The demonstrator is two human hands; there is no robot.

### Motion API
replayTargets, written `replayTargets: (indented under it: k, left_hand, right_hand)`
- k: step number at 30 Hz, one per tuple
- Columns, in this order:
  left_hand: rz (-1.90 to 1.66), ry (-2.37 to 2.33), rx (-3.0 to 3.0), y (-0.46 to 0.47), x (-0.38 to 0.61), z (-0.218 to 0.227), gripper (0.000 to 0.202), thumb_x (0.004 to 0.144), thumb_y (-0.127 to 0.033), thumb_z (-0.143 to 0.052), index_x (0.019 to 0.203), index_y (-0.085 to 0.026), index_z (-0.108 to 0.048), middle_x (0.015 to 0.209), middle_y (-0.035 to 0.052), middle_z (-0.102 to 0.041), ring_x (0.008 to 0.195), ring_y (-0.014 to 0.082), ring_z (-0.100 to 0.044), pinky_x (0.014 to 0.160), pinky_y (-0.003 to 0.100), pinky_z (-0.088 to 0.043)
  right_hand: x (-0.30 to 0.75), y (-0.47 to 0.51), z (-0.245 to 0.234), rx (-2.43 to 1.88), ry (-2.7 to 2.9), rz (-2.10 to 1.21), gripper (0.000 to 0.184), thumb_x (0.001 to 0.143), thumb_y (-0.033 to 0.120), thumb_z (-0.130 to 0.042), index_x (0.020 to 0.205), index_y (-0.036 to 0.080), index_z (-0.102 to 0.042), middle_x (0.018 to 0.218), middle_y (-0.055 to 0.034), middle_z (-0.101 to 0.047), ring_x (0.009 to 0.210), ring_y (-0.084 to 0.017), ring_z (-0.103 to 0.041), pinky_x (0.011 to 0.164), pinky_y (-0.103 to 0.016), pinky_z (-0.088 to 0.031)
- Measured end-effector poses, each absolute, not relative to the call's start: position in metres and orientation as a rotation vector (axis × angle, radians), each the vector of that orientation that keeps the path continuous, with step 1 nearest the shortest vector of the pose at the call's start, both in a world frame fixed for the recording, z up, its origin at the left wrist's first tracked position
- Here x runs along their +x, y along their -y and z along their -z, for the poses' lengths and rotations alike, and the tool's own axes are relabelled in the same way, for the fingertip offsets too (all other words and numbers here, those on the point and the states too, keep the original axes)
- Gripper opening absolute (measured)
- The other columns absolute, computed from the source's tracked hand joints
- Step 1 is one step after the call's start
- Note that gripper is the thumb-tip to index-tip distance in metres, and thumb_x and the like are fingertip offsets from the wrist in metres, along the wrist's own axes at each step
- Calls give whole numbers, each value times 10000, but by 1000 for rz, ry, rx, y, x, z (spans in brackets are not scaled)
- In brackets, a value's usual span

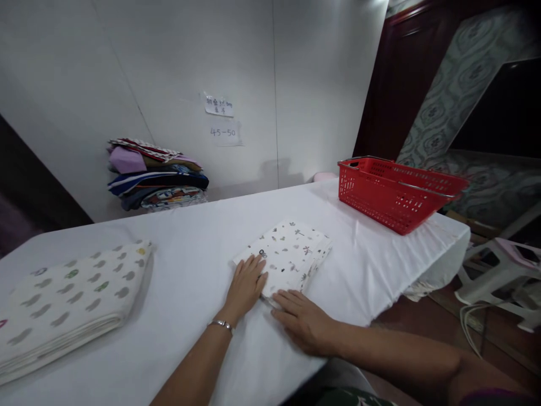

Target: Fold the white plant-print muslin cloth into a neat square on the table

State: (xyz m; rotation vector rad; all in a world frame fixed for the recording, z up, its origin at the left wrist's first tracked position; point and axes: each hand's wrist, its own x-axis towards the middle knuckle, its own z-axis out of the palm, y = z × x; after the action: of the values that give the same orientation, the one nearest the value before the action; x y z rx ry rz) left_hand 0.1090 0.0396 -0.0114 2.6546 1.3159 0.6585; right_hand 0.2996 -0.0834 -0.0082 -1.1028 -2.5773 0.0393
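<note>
A small folded white cloth with little printed figures lies on the white-covered table in front of me. My left hand, a silver bracelet on its wrist, rests flat on the cloth's near left corner with fingers stretched out. My right hand lies flat on the table at the cloth's near edge, fingertips touching that edge, fingers extended. Neither hand grips anything.
A larger folded cloth with grey leaf prints lies at the near left. A stack of folded coloured fabrics sits by the wall. A red plastic basket stands at the far right corner. White plastic stools stand beyond the table's right edge.
</note>
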Motion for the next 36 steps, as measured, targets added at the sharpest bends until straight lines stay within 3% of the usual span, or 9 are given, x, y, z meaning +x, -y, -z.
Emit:
replayTargets:
  k: [6, 12, 16, 18, 21, 26, 36]
  left_hand:
    - [-618, -1444, 2585, -28, 128, -5, 450, 907, -424, -339, 1272, -202, -479, 1416, 70, -386, 1335, 245, -279, 1090, 484, -194]
    - [-611, -1444, 2715, -20, 130, 14, 446, 900, -380, -364, 1298, -198, -448, 1428, 71, -367, 1341, 254, -264, 1100, 480, -176]
    - [-622, -1471, 2710, -20, 129, 17, 459, 903, -393, -355, 1316, -203, -419, 1429, 73, -364, 1340, 249, -264, 1095, 495, -182]
    - [-621, -1478, 2708, -19, 130, 15, 456, 904, -397, -352, 1307, -198, -430, 1423, 75, -374, 1338, 247, -269, 1096, 496, -186]
    - [-632, -1479, 2708, -18, 131, 13, 439, 904, -400, -357, 1286, -209, -454, 1414, 71, -388, 1333, 246, -282, 1096, 493, -197]
    - [-632, -1490, 2700, -17, 131, 12, 438, 901, -403, -363, 1271, -195, -470, 1390, 78, -423, 1325, 245, -302, 1094, 492, -214]
    - [-641, -1474, 2694, -18, 130, 14, 430, 900, -384, -371, 1286, -212, -450, 1423, 65, -374, 1340, 243, -271, 1095, 499, -217]
  right_hand:
    - [302, 83, -10, -1063, 2648, -225, 558, 790, 184, -520, 1331, 151, -388, 1426, -168, -341, 1316, -287, -290, 1043, -488, -277]
    - [305, 49, -41, -909, 2491, -352, 411, 842, 155, -458, 1244, 243, -468, 1265, -57, -546, 1210, -193, -449, 1021, -402, -351]
    - [303, -21, -48, -1102, 2389, -215, 410, 865, 237, -462, 1270, 178, -470, 1377, -125, -427, 1301, -248, -333, 1043, -452, -306]
    - [299, -60, -45, -1277, 2402, -198, 489, 865, 312, -480, 1313, 121, -432, 1427, -171, -336, 1340, -282, -244, 1060, -465, -257]
    - [292, -105, -31, -1491, 2468, -240, 614, 880, 454, -429, 1379, 107, -340, 1475, -168, -225, 1370, -296, -127, 1080, -496, -151]
    - [289, -127, -5, -1593, 2544, -321, 699, 895, 574, -250, 1432, 128, -221, 1500, -127, -161, 1381, -270, -76, 1086, -488, -72]
    - [318, -145, -3, -1671, 2512, -270, 732, 878, 616, -190, 1435, 143, -220, 1506, -105, -140, 1383, -262, -66, 1085, -483, -48]
